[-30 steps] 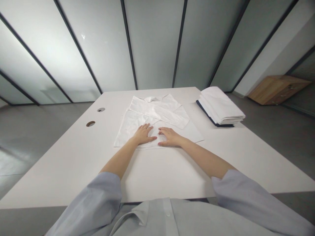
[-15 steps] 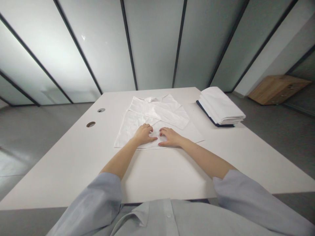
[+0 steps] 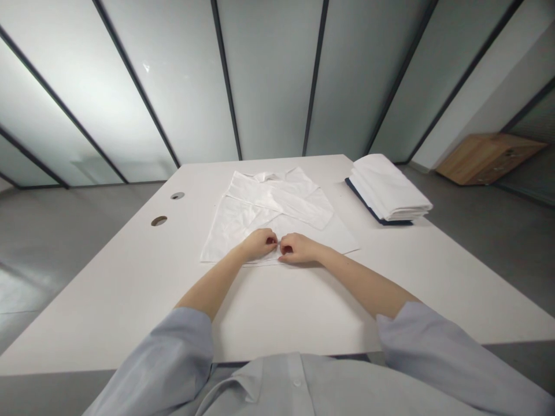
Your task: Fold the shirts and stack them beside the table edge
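A white shirt [image 3: 303,208] lies spread on the table with its collar at the far end and its sleeves laid across the body. My left hand [image 3: 259,244] is closed in a pinch on the cloth near the middle of the shirt's near hem. Close beside it, my right hand [image 3: 301,248] has its fingers curled toward the thumb, also pinching the shirt there. Only a small gap separates the fingertips of both hands. The bit of cloth between them is mostly hidden by the fingers.
The white table [image 3: 173,323] has two round cable holes, one a dark opening [image 3: 159,221] and one with a grey cover [image 3: 177,196]. At the right stands a stack of folded white cloth [image 3: 390,190] on a dark blue piece. A wooden cabinet [image 3: 485,159] is beyond, near glass panels.
Both hands have gone from spread fingers to closed pinches at the shirt's hem. They have moved slightly nearer to me, and the left fingertips have drawn down. The shirt lies almost unchanged.
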`<state>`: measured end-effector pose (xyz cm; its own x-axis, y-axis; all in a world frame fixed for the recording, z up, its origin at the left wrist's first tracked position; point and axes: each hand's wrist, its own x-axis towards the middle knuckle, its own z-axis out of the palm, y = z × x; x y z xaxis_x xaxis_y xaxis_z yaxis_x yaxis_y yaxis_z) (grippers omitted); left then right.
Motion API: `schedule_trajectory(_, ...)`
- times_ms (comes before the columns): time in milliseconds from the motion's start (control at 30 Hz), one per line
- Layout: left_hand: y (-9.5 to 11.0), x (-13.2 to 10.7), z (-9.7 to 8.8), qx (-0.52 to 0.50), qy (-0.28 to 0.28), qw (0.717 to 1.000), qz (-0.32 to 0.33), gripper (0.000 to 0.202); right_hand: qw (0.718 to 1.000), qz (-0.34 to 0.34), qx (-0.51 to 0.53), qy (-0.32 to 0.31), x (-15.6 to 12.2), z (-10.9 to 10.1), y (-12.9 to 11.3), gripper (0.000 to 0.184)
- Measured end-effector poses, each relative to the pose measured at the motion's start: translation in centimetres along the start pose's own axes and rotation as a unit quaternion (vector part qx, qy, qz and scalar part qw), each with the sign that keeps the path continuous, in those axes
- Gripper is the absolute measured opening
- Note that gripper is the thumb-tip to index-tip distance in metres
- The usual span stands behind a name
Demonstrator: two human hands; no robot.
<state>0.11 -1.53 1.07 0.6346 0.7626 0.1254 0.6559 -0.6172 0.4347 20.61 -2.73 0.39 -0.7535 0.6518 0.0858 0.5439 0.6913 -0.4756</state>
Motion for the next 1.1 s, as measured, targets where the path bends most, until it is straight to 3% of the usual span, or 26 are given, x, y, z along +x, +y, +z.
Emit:
schedule_trajectory(333,-0.5,0.2,-0.1,-0.039,-0.006,0.999,-0.028,0.024,0.995,-0.024,-0.094,-0.025,-0.1,-0.9,-1.3,0.014)
schedule_trajectory(533,0.3,-0.4,-1.1,-0.073,-0.049,0.996,-0.006,0.028,0.991,0.0,-0.135,-0.01,0.2,-0.7,-1.4,0.016)
schedule_trajectory(667,1.0,-0.3,-1.4,0.015,-0.075,0.997,0.008,0.044,0.989,0.015,-0.148,-0.024,0.1,-1.1,-1.4,0.024)
schedule_trajectory(800,1.5,-0.3,-1.5,0.09,-0.107,0.99,0.013,0.032,0.977,0.046,-0.204,-0.049,-0.4,-1.8,-1.9,0.03)
schedule_trajectory(900,2.2,-0.9,-1.9,0.13,-0.13,0.983,0.019,0.035,0.963,0.103,-0.239,-0.063,-1.1,-2.3,-1.9,0.034)
schedule_trajectory(1100,2.2,-3.5,-2.7,0.202,-0.132,0.97,-0.013,0.054,0.95,0.171,-0.262,-0.019,-4.0,-2.9,-0.3,0.036)
